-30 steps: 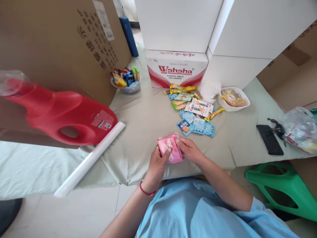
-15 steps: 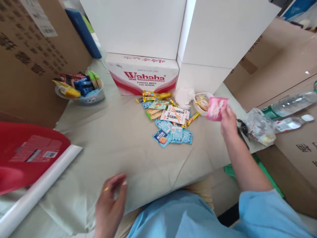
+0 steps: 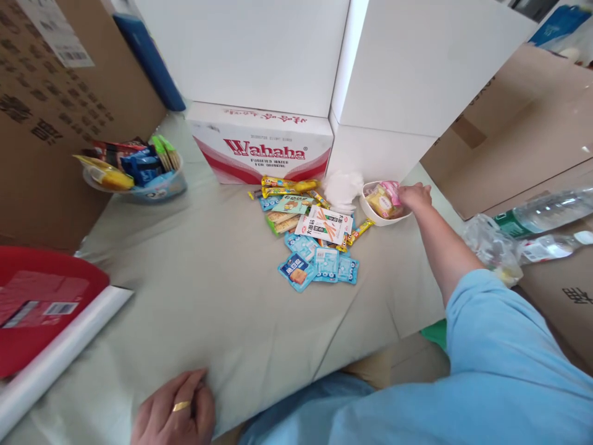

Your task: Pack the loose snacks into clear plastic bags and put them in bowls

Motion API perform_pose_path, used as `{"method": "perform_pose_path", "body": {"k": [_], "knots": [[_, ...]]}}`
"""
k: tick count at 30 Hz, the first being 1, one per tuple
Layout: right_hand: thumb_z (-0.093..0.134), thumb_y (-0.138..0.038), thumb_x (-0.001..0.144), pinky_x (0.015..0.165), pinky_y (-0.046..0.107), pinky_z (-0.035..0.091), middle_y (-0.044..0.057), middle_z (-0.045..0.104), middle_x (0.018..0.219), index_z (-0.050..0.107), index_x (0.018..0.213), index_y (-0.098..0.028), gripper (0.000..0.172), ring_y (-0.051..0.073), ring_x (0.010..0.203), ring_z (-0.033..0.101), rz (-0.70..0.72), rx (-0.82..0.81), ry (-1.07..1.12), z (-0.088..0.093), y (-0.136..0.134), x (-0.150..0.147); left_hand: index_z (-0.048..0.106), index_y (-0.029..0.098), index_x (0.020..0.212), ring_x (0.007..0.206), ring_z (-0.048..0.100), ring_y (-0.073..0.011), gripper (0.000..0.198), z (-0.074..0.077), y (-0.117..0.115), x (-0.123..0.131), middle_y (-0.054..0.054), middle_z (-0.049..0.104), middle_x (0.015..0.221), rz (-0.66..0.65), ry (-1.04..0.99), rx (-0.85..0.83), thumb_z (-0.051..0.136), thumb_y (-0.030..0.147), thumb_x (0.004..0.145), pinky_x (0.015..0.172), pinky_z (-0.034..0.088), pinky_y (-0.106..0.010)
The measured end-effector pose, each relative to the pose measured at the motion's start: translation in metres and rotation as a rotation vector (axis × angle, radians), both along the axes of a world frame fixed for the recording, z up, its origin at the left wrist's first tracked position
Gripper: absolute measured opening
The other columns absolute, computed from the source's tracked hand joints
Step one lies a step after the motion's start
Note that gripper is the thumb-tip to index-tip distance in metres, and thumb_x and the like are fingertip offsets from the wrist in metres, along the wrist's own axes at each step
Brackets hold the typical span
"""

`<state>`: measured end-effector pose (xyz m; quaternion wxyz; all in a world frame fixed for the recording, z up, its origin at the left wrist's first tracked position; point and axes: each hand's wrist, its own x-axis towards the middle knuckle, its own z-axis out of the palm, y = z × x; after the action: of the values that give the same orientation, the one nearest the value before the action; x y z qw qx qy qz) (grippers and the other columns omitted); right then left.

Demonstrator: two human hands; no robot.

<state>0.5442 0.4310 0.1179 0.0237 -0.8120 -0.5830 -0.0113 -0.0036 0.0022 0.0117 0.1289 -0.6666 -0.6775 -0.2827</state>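
My right hand (image 3: 416,196) reaches to the white bowl (image 3: 385,219) at the back right, its fingers closed on a pink snack packet (image 3: 390,190) that sits partly inside. Beside that packet in the bowl lies a yellow wrapped snack (image 3: 380,203). My left hand (image 3: 176,405), wearing a gold ring, rests at the near edge of the cloth-covered table (image 3: 222,321) with its fingers curled in and nothing in them. Between the hands, farther back, is a pile of snacks: light-blue packets (image 3: 327,262), a white stick-snack packet (image 3: 324,224) and yellow sticks (image 3: 287,190).
A Wahaha water carton (image 3: 266,148) stands behind the pile, next to crumpled white tissue (image 3: 343,188). At left are a clear tub (image 3: 160,188) of snacks, a red item (image 3: 50,309) and a white roll (image 3: 65,358). Plastic bottles (image 3: 551,213) and a plastic bag (image 3: 491,244) lie right.
My right hand has carried the pink packet from in front of the white bowl into it. My left hand has moved down and left, and its fingers have curled closed.
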Motion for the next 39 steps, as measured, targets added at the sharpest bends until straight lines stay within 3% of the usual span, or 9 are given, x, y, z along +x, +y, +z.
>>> {"method": "perform_pose_path", "body": {"k": [6, 10, 16, 19, 23, 26, 29, 34, 39], "knots": [[0.02, -0.026, 0.107, 0.107, 0.051, 0.035, 0.027, 0.068, 0.118, 0.07, 0.119, -0.004, 0.055, 0.034, 0.121, 0.054, -0.081, 0.289, 0.049, 0.009, -0.019, 0.003, 0.071, 0.022, 0.107, 0.088, 0.07, -0.0271, 0.024, 0.004, -0.001, -0.001, -0.009, 0.076, 0.099, -0.012, 0.048, 0.002, 0.066, 0.012, 0.085, 0.084, 0.057, -0.041], [0.03, -0.025, 0.104, 0.103, 0.046, 0.039, 0.021, 0.068, 0.108, 0.072, 0.104, -0.013, 0.043, 0.032, 0.111, 0.057, 0.119, 0.595, 0.071, 0.026, -0.045, -0.035, 0.071, 0.021, 0.106, 0.088, 0.069, -0.0269, 0.024, 0.007, 0.0, 0.001, -0.009, 0.076, 0.099, -0.02, 0.073, 0.016, 0.066, 0.011, 0.085, 0.084, 0.057, -0.041], [0.052, -0.034, 0.101, 0.082, 0.035, 0.044, 0.012, 0.072, 0.105, 0.076, 0.1, -0.018, 0.029, 0.025, 0.095, 0.063, 0.548, 0.141, 0.004, 0.046, -0.055, -0.13, 0.07, 0.02, 0.106, 0.087, 0.069, -0.0262, 0.024, 0.009, 0.004, 0.003, -0.008, 0.075, 0.096, -0.032, 0.111, 0.037, 0.068, 0.01, 0.085, 0.082, 0.056, -0.038], [0.068, -0.031, 0.091, 0.078, 0.033, 0.043, 0.012, 0.075, 0.109, 0.078, 0.107, -0.021, 0.021, 0.025, 0.095, 0.066, 0.579, -0.183, -0.088, 0.034, -0.055, -0.161, 0.07, 0.02, 0.106, 0.087, 0.069, -0.0266, 0.022, 0.01, 0.005, 0.004, -0.009, 0.075, 0.096, -0.039, 0.105, 0.048, 0.067, 0.011, 0.086, 0.082, 0.056, -0.039], [0.052, -0.022, 0.099, 0.078, 0.033, 0.044, 0.017, 0.073, 0.116, 0.078, 0.107, -0.018, 0.027, 0.027, 0.101, 0.067, 0.541, -0.188, -0.115, 0.014, -0.066, -0.168, 0.069, 0.021, 0.1, 0.086, 0.068, -0.0251, 0.015, 0.016, 0.003, 0.002, -0.008, 0.074, 0.096, -0.088, -0.005, 0.034, 0.064, 0.013, 0.089, 0.082, 0.054, -0.039], [0.048, -0.025, 0.1, 0.079, 0.034, 0.046, 0.014, 0.072, 0.11, 0.074, 0.103, -0.019, 0.027, 0.026, 0.102, 0.065, 0.434, 0.076, 0.108, 0.013, -0.085, -0.153, 0.07, 0.023, 0.097, 0.087, 0.068, -0.0229, 0.012, 0.021, -0.004, 0.001, -0.006, 0.072, 0.096, -0.134, -0.225, 0.0, 0.061, 0.016, 0.093, 0.084, 0.054, -0.038], [0.057, -0.032, 0.093, 0.066, 0.03, 0.043, 0.004, 0.065, 0.083, 0.065, 0.091, -0.022, 0.013, 0.02, 0.077, 0.058, 0.292, 0.316, 0.714, 0.019, -0.122, -0.14, 0.072, 0.024, 0.096, 0.089, 0.069, -0.021, 0.012, 0.03, -0.006, 0.014, -0.005, 0.072, 0.098, -0.092, -0.526, -0.086, 0.06, 0.024, 0.095, 0.082, 0.054, -0.035], [0.082, -0.044, 0.072, 0.049, 0.022, 0.027, -0.008, 0.043, 0.065, 0.058, 0.088, -0.025, 0.035, 0.009, 0.052, 0.032, 0.124, -0.036, 1.694, 0.01, -0.217, -0.162, 0.073, 0.023, 0.098, 0.085, 0.069, -0.0202, 0.035, 0.063, 0.027, 0.078, -0.007, 0.07, 0.094, -0.133, -1.306, -0.485, 0.062, 0.056, 0.095, 0.069, 0.058, -0.032], [0.089, -0.048, 0.07, 0.047, 0.022, 0.026, -0.008, 0.045, 0.064, 0.063, 0.088, -0.024, 0.04, 0.008, 0.05, 0.032, 0.077, -0.266, 1.822, -0.023, -0.297, -0.206, 0.063, 0.026, 0.124, 0.103, 0.071, -0.0252, 0.066, 0.082, 0.081, 0.135, -0.011, 0.067, 0.128, -0.353, -2.066, -0.795, 0.08, 0.069, 0.077, 0.074, 0.063, -0.038]]}}
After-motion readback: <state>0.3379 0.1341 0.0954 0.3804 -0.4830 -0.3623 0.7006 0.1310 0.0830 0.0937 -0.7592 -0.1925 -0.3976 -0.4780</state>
